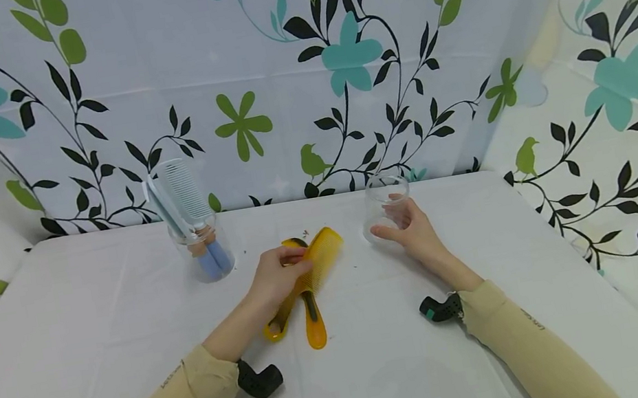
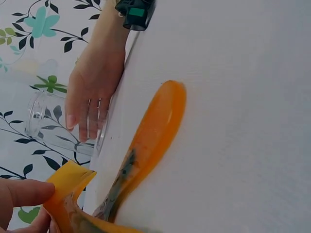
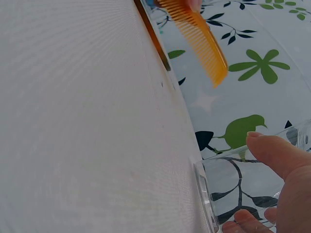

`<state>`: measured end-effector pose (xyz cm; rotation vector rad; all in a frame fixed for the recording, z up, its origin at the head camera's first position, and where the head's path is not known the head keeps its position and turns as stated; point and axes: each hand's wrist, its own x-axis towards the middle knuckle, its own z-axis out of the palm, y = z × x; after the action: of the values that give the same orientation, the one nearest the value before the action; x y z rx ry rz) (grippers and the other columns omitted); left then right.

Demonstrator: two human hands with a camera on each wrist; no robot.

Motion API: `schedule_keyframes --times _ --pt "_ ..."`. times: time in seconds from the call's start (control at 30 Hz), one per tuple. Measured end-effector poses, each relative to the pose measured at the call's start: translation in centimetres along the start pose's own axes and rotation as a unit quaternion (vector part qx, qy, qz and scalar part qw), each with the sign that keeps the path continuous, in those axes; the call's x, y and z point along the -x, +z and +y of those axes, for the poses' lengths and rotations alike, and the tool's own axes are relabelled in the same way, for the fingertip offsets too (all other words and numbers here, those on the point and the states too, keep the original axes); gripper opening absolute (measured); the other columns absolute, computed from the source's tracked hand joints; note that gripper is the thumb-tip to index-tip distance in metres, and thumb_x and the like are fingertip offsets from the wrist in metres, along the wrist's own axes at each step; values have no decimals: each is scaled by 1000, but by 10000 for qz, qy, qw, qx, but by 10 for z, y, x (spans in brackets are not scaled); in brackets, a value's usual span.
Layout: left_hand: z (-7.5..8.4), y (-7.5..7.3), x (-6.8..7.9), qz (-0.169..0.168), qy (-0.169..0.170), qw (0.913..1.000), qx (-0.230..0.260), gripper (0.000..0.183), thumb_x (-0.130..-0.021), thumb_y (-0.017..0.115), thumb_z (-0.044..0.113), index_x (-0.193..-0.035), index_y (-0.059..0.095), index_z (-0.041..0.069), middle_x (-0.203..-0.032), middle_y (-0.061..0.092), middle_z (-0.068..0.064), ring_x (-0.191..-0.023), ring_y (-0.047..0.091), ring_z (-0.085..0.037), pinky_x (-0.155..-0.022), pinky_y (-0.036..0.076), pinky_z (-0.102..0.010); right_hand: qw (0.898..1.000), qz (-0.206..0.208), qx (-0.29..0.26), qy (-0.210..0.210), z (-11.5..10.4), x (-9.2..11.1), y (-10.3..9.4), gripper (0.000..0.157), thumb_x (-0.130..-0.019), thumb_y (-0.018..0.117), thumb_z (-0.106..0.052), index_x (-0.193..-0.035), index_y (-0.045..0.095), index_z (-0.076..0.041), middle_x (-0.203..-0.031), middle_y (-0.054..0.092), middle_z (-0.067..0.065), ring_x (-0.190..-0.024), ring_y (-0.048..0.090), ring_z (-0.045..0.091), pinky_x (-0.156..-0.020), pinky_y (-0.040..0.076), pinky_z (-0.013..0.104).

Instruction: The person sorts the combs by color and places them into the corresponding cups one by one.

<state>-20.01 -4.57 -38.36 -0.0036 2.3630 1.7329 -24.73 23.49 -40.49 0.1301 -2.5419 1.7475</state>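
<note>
My left hand (image 1: pixel 281 273) pinches a translucent amber comb (image 1: pixel 325 252) just above the table, its teeth facing the lower right. Under it lies a second amber comb with a rounded handle (image 1: pixel 316 333), crossing beneath the held one. In the left wrist view this handle (image 2: pixel 158 128) rests on the tabletop. Over on the right, my right hand (image 1: pixel 414 229) holds a clear jar (image 1: pixel 375 212) that stands upright near the table's back edge. Its thumb (image 3: pixel 274 150) is on one side of the jar and the fingers on the other. Nothing shows inside that jar.
At the back left, another clear jar (image 1: pixel 224 242) holds several pale blue combs (image 1: pixel 185 191) with blue and tan handles. A patterned cloth (image 1: pixel 266 61) hangs behind the white table (image 1: pixel 98 345). Small dark specks lie near the combs. Black devices sit on both wrists.
</note>
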Motion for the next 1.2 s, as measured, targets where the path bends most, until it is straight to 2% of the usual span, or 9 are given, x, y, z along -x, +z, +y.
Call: schedule_keyframes --times 0.13,0.4,0.77,0.93,1.0,1.1,1.2 --pt "7 0 -4 -140 -186 9982 555 34 -96 65 10 -127 61 -2 -117 62 -14 -99 59 -20 -81 51 -20 10000 31 -36 -14 15 -8 0 72 -87 80 -24 -144 41 -6 -156 38 8 -146 37 26 -124 28 35" --pt "25 4 -13 -97 -379 9951 909 39 -97 65 20 -132 59 5 -120 65 -11 -97 60 -17 -88 53 -25 9998 107 -76 -160 18 -6 1 74 -84 82 -30 -142 42 -9 -152 43 7 -144 41 24 -123 30 34" --pt "53 17 -22 -188 -43 9899 1402 38 -99 63 20 -134 57 8 -125 66 -10 -99 64 -21 -92 59 -31 9997 172 59 -154 17 -6 1 67 -84 82 -31 -136 47 -7 -156 38 2 -142 42 23 -122 31 34" --pt "59 20 -27 -162 -5 9869 1603 36 -99 61 19 -133 58 8 -124 65 -10 -101 64 -23 -95 58 -33 9999 102 35 -77 15 -7 1 65 -86 80 -27 -136 47 -3 -160 33 5 -143 40 26 -123 29 36" --pt "61 20 -28 -145 -16 9860 1663 37 -99 61 19 -134 57 8 -125 65 -10 -102 65 -23 -96 58 -34 10000 60 8 -12 7 -3 1 63 -87 79 -23 -136 46 0 -160 32 7 -144 40 28 -124 28 38" --pt "63 21 -29 -127 -51 9843 1762 37 -100 60 20 -135 55 8 -126 63 -10 -103 65 -23 -98 57 -34 9999 73 -2 -70 7 -2 1 63 -87 79 -24 -135 47 1 -160 33 7 -143 40 28 -124 28 39" --pt "67 21 -30 -108 -30 9818 1895 37 -101 58 19 -136 54 8 -128 63 -11 -103 65 -23 -98 57 -34 9997 140 -7 -196 13 -3 1 66 -86 81 -29 -136 47 -3 -157 38 7 -142 43 25 -123 29 36"
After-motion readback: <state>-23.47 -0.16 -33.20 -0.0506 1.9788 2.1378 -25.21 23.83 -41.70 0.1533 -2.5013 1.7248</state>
